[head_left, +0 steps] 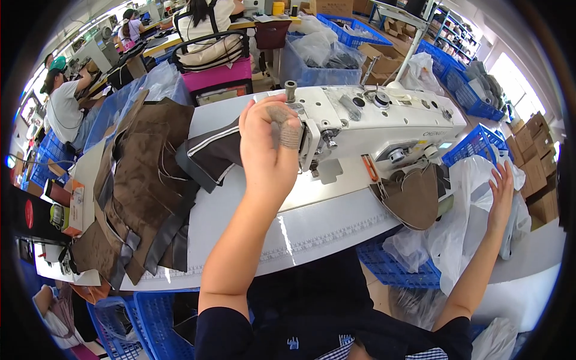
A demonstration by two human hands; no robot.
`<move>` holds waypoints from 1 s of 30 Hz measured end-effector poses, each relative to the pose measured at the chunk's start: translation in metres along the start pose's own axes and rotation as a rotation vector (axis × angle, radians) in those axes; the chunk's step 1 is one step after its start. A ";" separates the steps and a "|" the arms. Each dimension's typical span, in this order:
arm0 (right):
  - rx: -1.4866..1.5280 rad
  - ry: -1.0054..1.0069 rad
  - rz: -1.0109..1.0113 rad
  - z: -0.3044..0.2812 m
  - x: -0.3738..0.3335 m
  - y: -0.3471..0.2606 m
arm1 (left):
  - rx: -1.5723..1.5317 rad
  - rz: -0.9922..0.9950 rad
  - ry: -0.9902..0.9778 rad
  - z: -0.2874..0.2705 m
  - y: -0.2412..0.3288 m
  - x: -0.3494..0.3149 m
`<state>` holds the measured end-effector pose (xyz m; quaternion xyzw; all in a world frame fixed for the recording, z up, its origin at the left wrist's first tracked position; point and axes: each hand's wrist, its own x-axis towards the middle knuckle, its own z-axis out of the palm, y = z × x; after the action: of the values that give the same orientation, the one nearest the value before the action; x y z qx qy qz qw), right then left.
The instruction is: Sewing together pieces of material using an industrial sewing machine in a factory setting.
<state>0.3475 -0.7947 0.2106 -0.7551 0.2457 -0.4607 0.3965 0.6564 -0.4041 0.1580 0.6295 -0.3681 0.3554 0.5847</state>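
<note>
Left hand: the left hand [270,135] is raised in front of the sewing machine's narrow end, fingers curled; its palm side is partly hidden, so whether anything is grasped cannot be told.
Finger wrap: grey-brown wrapping [290,137] is seen on the left hand.
Sewing machine: the white sewing machine [360,123] is set behind the left hand and stretches off to its right; part of its end is covered by that hand, and the needle cannot be made out.
Striped cloth: a dark cloth piece with white lines [211,153] is placed just left of the left hand; its right end is hidden behind the hand and wrist.
Cloth pile: brown cloth pieces [147,171] are heaped farther left of the left hand; the lower layers are mostly covered.
Right hand: the right hand [502,195] is held at a clear plastic bag [465,222], fingers mostly extended; whether the film is pinched cannot be told.
Bag contents: what is inside is blurred by folds and glare.
Rounded piece: a brown rounded piece [414,198] is laid left of the right hand, near orange snips [369,168].
Surface: the white surface [312,223] is crossed by the left forearm.
Basket: a blue basket [393,264] is seen below and left of the right hand, partly covered by plastic.
</note>
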 end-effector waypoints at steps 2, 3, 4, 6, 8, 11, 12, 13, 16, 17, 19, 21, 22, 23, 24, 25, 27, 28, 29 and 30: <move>0.005 -0.010 -0.025 0.026 -0.014 -0.027 | -0.389 -0.248 0.042 -0.008 0.009 0.004; 0.053 -0.068 -0.090 0.039 -0.022 -0.039 | -0.514 -0.279 0.041 -0.017 0.012 0.005; 0.099 -0.122 -0.156 0.052 -0.033 -0.051 | -0.638 -0.317 0.037 -0.028 0.014 0.003; 0.128 -0.268 -0.298 0.080 -0.063 -0.067 | -0.622 -0.351 -0.052 -0.041 0.020 -0.020; 0.031 -0.623 -0.399 0.120 -0.090 -0.089 | -0.293 -0.313 -0.189 -0.063 0.016 -0.059; 0.032 -0.873 -0.534 0.188 -0.119 -0.104 | 0.040 -0.262 -0.413 -0.086 0.026 -0.118; 0.059 -0.886 -0.537 0.206 -0.126 -0.098 | 0.022 -0.254 -0.441 -0.087 0.031 -0.124; 0.124 -0.906 -0.500 0.225 -0.131 -0.091 | 0.108 -0.188 -0.515 -0.091 0.036 -0.129; 0.315 -0.968 -0.218 0.268 -0.150 -0.091 | 0.215 -0.146 -0.608 -0.110 0.041 -0.140; 0.433 -1.005 0.012 0.278 -0.155 -0.092 | 0.238 -0.169 -0.611 -0.114 0.040 -0.142; 0.555 -0.976 0.172 0.294 -0.165 -0.091 | 0.205 -0.164 -0.646 -0.120 0.042 -0.138; 0.870 -0.840 0.400 0.318 -0.176 -0.090 | 0.175 -0.163 -0.673 -0.121 0.045 -0.137; 0.875 -0.840 0.404 0.322 -0.179 -0.091 | 0.143 -0.174 -0.711 -0.117 0.046 -0.137; 0.999 -0.815 0.507 0.325 -0.180 -0.091 | 0.110 -0.185 -0.749 -0.115 0.047 -0.138; 1.121 -0.787 0.606 0.328 -0.180 -0.092 | 0.114 -0.183 -0.751 -0.115 0.048 -0.139; 1.070 -0.752 0.630 0.333 -0.186 -0.095 | 0.080 -0.228 -0.834 -0.116 0.047 -0.143; 1.027 -0.748 0.671 0.340 -0.199 -0.091 | 0.009 -0.282 -0.936 -0.117 0.048 -0.149; 0.978 -0.743 0.714 0.344 -0.205 -0.086 | 0.005 -0.281 -0.944 -0.118 0.051 -0.151; 1.017 -0.652 0.717 0.354 -0.211 -0.079 | -0.004 -0.283 -0.935 -0.119 0.053 -0.152; 1.017 -0.644 0.723 0.365 -0.215 -0.073 | -0.013 -0.287 -0.927 -0.120 0.055 -0.154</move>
<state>0.5752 -0.4596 0.0680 -0.4456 0.1058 -0.1112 0.8820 0.5331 -0.2793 0.0569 0.7623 -0.5014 -0.0491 0.4063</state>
